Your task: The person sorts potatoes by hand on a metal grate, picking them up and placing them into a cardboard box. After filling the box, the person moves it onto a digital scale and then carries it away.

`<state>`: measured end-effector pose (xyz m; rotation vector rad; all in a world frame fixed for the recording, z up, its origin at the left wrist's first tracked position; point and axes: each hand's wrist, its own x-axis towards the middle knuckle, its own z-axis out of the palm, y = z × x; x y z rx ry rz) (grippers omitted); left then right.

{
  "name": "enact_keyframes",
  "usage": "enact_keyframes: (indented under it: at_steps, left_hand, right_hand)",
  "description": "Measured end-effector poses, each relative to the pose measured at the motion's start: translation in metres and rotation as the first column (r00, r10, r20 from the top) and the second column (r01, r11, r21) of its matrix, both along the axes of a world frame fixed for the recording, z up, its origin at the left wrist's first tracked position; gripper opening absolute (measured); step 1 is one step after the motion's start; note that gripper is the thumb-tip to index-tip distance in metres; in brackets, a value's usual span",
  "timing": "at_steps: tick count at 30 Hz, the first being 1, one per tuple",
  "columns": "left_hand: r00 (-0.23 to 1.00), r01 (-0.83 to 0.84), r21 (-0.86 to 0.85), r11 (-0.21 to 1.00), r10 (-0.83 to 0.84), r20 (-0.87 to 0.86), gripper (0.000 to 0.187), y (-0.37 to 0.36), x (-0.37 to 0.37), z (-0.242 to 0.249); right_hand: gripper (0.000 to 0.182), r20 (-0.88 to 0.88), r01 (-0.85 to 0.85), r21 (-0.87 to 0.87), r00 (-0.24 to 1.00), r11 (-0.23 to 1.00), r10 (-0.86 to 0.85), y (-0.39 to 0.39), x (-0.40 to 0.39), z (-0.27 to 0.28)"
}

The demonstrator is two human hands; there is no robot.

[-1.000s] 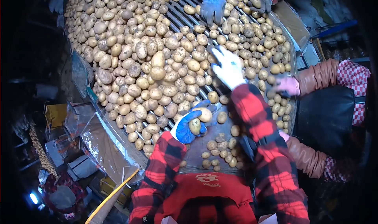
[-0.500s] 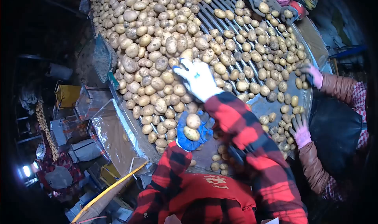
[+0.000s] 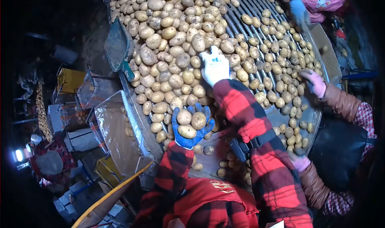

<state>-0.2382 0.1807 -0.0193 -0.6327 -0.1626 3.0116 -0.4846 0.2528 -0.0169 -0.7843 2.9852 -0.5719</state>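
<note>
My left hand (image 3: pixel 190 128), in a blue glove, is palm up near the lower edge of the potato pile (image 3: pixel 168 47), its fingers curled up around three potatoes (image 3: pixel 187 131). Further up and to the right, my right hand (image 3: pixel 215 67), in a white glove, lies over the pile with its back to the camera. Its fingers look bent in among the potatoes, and whatever they hold is hidden. Under the potatoes to the right runs a rack of dark metal bars (image 3: pixel 249 7).
At the right, a person in brown sleeves (image 3: pixel 341 101) has pink-gloved hands over the potatoes. Another person's blue glove (image 3: pixel 300 12) is at the upper right. A plastic-lined bin (image 3: pixel 116 132) and a yellow-edged chute (image 3: pixel 114 192) stand at the left. One person (image 3: pixel 50 162) is far left.
My left hand has opened upward and now holds three potatoes where two showed. My right hand has shifted right over the pile, its fingers more bent. The neighbours' hands have moved.
</note>
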Motion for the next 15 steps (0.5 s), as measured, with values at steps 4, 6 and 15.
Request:
enact_keyframes:
  at_steps: [4, 6, 15]
  left_hand:
    - [0.997, 0.074, 0.031, 0.997, -0.073, -0.01, 0.059, -0.005, 0.025, 0.0]
    - [0.996, 0.087, 0.042, 0.995, -0.087, 0.0, 0.059, -0.006, 0.034, -0.004]
    - [0.994, 0.112, 0.078, 0.991, -0.11, -0.026, 0.058, -0.005, 0.09, -0.001]
  right_hand:
    - [0.04, 0.533, 0.095, -0.66, 0.758, 0.745, 0.376, 0.057, -0.001, 0.036]
    - [0.036, 0.619, 0.707, -0.672, 0.373, 0.22, 0.691, 0.092, 0.024, 0.041]
    - [0.045, 0.564, 0.614, -0.711, 0.208, 0.342, 0.799, 0.062, 0.013, 0.096]
